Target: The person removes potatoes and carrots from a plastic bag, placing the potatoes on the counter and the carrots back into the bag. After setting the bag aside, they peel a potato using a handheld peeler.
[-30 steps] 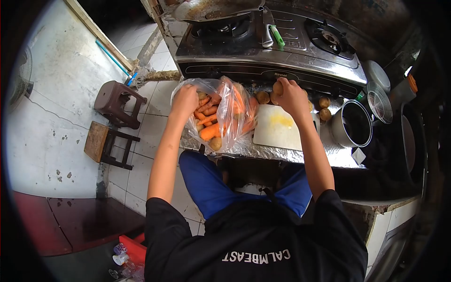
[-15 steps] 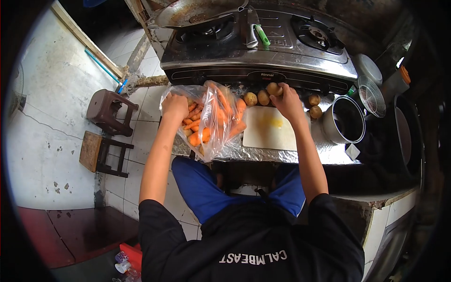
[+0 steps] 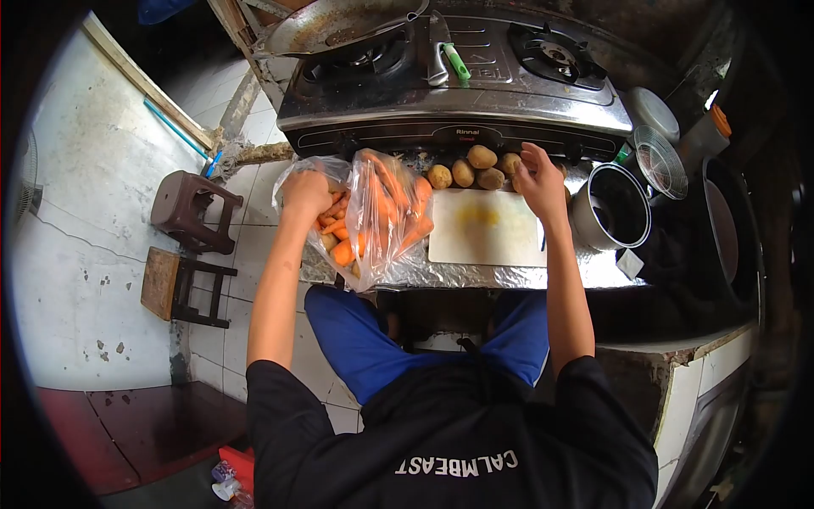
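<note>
My left hand point(image 3: 307, 195) is closed at the upper left of a clear plastic bag point(image 3: 363, 254), its fingers partly hidden by the plastic. Orange carrots point(image 3: 386, 182) fill the bag, along with a few potatoes. To the right, my right hand point(image 3: 539, 180) is raised beside a group of several potatoes point(image 3: 482, 157), its fingers apart and nothing held. Below these potatoes lies a white cutting board point(image 3: 483, 242) with a yellow stain, on the foil-covered counter point(image 3: 398, 276).
Behind the counter stands a gas stove point(image 3: 458, 114) with a wok point(image 3: 331, 25) and a green-handled tool point(image 3: 456, 61). A metal pot point(image 3: 612, 206) and a strainer point(image 3: 661, 163) are at the right. Two stools point(image 3: 191, 212) stand on the floor at the left.
My right hand has let go of a potato, which now rests with the others, and has moved to the right. The view has shifted slightly; my left hand stays at the bag.
</note>
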A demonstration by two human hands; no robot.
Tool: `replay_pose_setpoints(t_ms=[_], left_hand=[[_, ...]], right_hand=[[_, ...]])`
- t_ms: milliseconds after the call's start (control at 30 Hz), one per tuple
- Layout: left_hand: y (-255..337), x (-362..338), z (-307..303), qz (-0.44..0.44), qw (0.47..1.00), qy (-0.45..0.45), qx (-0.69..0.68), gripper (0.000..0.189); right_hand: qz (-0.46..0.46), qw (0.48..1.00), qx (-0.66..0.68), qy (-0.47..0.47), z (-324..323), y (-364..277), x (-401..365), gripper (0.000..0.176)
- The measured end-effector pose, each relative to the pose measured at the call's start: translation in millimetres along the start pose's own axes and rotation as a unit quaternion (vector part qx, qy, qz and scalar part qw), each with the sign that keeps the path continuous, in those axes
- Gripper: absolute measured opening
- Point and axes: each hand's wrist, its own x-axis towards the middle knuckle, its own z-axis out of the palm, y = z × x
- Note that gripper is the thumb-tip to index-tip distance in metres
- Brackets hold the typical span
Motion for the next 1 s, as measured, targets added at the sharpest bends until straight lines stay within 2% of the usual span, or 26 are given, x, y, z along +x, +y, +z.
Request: replay_pose_setpoints(t_ms=[133, 200, 333, 433, 500, 533, 567, 600, 633, 667, 700, 733, 767, 833, 867, 900, 933, 1000], left_hand=[[-23.7, 1.3, 34.1, 0.050, 0.998, 0.015, -0.021, 0.045], [-36.8, -0.8, 47.1, 0.130, 0.987, 0.063, 0.065, 0.046], [-36.6, -6.0, 36.4, 0.125, 0.989, 0.079, 0.024, 0.047], [-27.4, -37.5, 2.1, 0.111, 0.989, 0.083, -0.054, 0.048], [-17.8, -77.3, -23.7, 0.185, 0.944, 0.161, -0.222, 0.050], [-3.8, -101.1, -40.6, 0.203, 0.923, 0.128, -0.300, 0.052], [13.3, -125.3, -52.1, 0.220, 0.895, 0.092, -0.378, 0.053], [28.6, -143.6, -55.8, 0.259, 0.876, 0.090, -0.398, 0.055], [47.5, -155.8, -53.7, 0.307, 0.851, 0.083, -0.419, 0.057], [68.6, -163.2, -45.7, 0.326, 0.849, 0.091, -0.407, 0.057], [87.9, -169.1, -38.1, 0.344, 0.846, 0.102, -0.395, 0.057], [104.6, -170.7, -27.8, 0.332, 0.857, 0.062, -0.390, 0.060], [113.5, -170.8, -21.7, 0.347, 0.850, 0.057, -0.393, 0.060], [118.4, -171.9, -14.9, 0.397, 0.830, 0.139, -0.367, 0.067], [109.4, -173.8, -19.1, 0.363, 0.838, 0.066, -0.401, 0.069], [101.1, -178.5, -29.2, 0.316, 0.825, 0.079, -0.462, 0.062], [86.0, -170.7, -20.5, 0.277, 0.818, 0.149, -0.481, 0.049], [40.1, -150.7, 7.9, 0.153, 0.803, 0.226, -0.530, 0.025]], right_hand=[[0.026, 0.999, 0.024, -0.020, -3.4, -0.2, -7.5, 0.039], [0.026, 0.999, 0.024, -0.021, -3.3, -1.5, -10.5, 0.039], [0.024, 0.999, 0.028, -0.024, -3.2, -7.1, -15.7, 0.038], [-0.005, 0.999, 0.039, -0.011, -3.0, -18.0, -25.5, 0.037], [0.009, 0.995, 0.078, -0.066, -1.8, -36.2, -45.0, 0.039], [0.055, 0.968, 0.199, -0.141, 5.7, -41.6, -59.2, 0.041], [0.100, 0.920, 0.314, -0.213, 13.9, -48.8, -76.3, 0.044], [0.154, 0.855, 0.387, -0.310, 7.5, -78.1, -91.9, 0.052], [0.167, 0.783, 0.473, -0.367, 9.5, -90.2, -109.9, 0.059], [0.182, 0.721, 0.548, -0.383, 14.3, -99.2, -127.9, 0.062], [0.228, 0.686, 0.587, -0.364, 19.1, -103.9, -145.4, 0.062], [0.248, 0.669, 0.617, -0.331, 22.3, -110.4, -153.3, 0.056], [0.285, 0.670, 0.624, -0.282, 25.6, -104.7, -159.5, 0.050], [0.321, 0.699, 0.600, -0.219, 14.0, -88.1, -164.2, 0.045], [0.329, 0.728, 0.575, -0.177, 4.4, -76.7, -164.8, 0.044], [0.336, 0.754, 0.547, -0.137, -8.1, -61.8, -163.1, 0.043], [0.343, 0.764, 0.535, -0.107, -21.1, -42.2, -160.1, 0.043], [0.362, 0.793, 0.489, -0.025, -44.3, -8.6, -152.1, 0.042]])
